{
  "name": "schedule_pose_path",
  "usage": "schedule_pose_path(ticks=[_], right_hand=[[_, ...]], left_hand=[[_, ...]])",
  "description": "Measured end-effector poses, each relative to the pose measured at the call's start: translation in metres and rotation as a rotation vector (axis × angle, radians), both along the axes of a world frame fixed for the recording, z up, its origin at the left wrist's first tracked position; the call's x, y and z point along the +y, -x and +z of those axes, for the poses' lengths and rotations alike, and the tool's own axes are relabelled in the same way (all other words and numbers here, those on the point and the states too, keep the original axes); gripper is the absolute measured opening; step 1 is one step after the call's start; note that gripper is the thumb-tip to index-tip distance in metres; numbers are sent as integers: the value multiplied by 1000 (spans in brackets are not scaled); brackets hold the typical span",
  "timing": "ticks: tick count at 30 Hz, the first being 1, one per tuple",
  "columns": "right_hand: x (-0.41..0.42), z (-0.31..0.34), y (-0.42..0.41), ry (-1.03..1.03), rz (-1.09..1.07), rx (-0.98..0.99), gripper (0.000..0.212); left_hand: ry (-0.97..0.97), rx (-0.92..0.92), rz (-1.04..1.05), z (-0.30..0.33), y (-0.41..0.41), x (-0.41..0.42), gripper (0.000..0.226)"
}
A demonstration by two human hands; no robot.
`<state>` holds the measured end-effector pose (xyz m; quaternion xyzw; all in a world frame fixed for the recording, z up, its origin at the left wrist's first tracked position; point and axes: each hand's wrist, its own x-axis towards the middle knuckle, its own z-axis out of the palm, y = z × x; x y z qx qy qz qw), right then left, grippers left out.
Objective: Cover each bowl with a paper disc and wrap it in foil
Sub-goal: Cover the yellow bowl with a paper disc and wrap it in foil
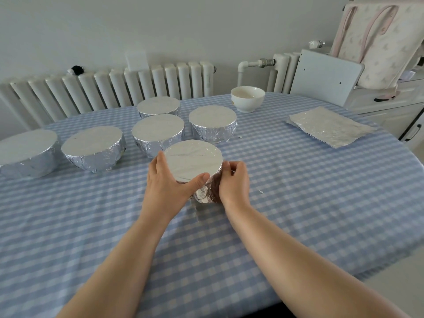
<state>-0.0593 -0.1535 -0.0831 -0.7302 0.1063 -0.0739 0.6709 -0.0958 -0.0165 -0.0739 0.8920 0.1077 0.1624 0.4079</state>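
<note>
The foil-wrapped bowl (195,164) stands near the middle of the worktop (298,203), the left hand (165,180) cupping its left side with thumb on the rim and the right hand (234,180) pinching foil against its right wall, fingers curled. Five wrapped bowls (158,131) sit behind and left; one bare white bowl (247,98) and a foil sheet (330,126) remain far right, so the job looks nearly done. A checked blue cloth covers the worktop, with a radiator (114,88) along the far wall.
</note>
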Motion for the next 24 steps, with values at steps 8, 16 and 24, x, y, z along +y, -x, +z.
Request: schedule_pose_path(ticks=[8, 16, 24], right_hand=[[3, 0, -3, -62, -34, 7, 6], [3, 3, -5, 9, 45, 23, 28], [-11, 3, -7, 217, 70, 7, 19]], left_hand=[[2, -13, 13, -1, -1, -1, 134], [40, -29, 13, -1, 0, -4, 134], [40, -30, 7, -1, 1, -5, 134]])
